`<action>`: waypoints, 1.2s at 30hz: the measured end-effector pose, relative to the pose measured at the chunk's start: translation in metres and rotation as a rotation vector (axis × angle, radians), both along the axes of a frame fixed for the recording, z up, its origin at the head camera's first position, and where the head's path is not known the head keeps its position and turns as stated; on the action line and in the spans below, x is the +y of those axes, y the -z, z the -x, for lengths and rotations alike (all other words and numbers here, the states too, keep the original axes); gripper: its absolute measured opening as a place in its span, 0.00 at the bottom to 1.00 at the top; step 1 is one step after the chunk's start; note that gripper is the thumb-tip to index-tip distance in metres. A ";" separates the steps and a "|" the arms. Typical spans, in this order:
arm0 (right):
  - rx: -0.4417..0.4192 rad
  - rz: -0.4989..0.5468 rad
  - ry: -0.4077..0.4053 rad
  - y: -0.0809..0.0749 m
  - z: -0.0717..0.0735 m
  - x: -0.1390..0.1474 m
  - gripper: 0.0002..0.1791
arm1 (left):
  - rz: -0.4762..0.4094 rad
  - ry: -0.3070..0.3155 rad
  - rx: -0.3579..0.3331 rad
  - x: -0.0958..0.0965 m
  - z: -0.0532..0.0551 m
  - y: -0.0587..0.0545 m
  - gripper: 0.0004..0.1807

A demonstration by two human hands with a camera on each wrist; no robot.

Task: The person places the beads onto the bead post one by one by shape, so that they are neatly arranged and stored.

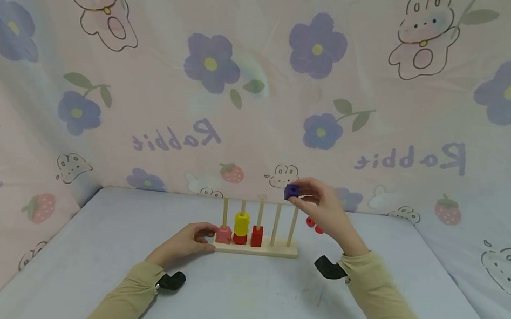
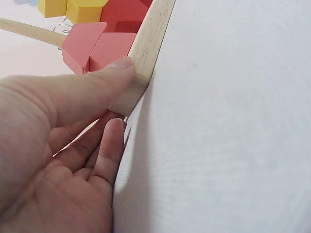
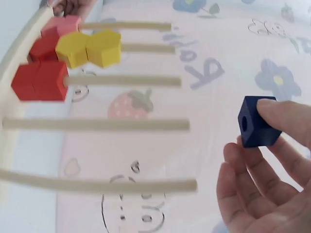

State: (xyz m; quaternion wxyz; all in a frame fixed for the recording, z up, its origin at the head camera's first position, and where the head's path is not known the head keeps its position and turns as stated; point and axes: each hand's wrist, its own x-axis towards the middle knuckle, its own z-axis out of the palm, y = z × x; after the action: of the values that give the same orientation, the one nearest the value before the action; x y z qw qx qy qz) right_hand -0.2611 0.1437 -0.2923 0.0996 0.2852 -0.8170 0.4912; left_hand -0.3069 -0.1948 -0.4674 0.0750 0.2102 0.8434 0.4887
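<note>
A wooden peg stand stands on the table with its pegs upright. Its left end is held between the thumb and fingers of my left hand. In the left wrist view, the thumb presses the base beside the pink blocks. My right hand pinches a dark blue block with a hole through it, raised near the tops of the two bare right-hand pegs. Yellow blocks sit over red on the second peg, and red blocks fill the bottom of the third.
Small red ring-like pieces lie on the table behind the right hand. A patterned cloth hangs behind the white table. Black straps with camera mounts sit at both wrists.
</note>
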 end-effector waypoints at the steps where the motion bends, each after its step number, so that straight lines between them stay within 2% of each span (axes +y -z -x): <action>1: -0.001 0.013 -0.015 0.001 0.000 -0.005 0.17 | 0.000 -0.002 -0.006 0.000 0.000 0.000 0.27; 6: -0.003 0.023 -0.065 0.007 -0.002 -0.025 0.17 | -0.013 -0.001 -0.016 0.000 -0.002 -0.002 0.27; 12: 0.017 0.007 -0.059 0.012 -0.002 -0.041 0.18 | -0.027 -0.001 -0.024 0.001 -0.003 -0.002 0.27; 16: 0.021 0.007 -0.048 0.030 0.015 -0.043 0.17 | -0.033 -0.001 -0.010 0.000 -0.002 -0.002 0.28; 20: -0.037 0.045 -0.053 0.053 0.034 -0.043 0.18 | -0.026 0.011 0.013 -0.001 -0.001 -0.001 0.27; 29: -0.104 0.073 0.016 0.066 0.041 -0.047 0.18 | -0.012 0.010 -0.006 -0.001 0.001 -0.001 0.27; 36: -0.244 0.118 0.077 0.084 0.041 -0.052 0.19 | -0.006 0.019 -0.007 -0.002 0.001 -0.001 0.27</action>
State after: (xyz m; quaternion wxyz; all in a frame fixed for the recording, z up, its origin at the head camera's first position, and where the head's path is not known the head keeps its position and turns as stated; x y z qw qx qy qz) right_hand -0.3016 0.0917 -0.3762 0.0349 0.1853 -0.8031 0.5652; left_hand -0.3081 -0.1966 -0.4667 0.0819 0.2166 0.8397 0.4913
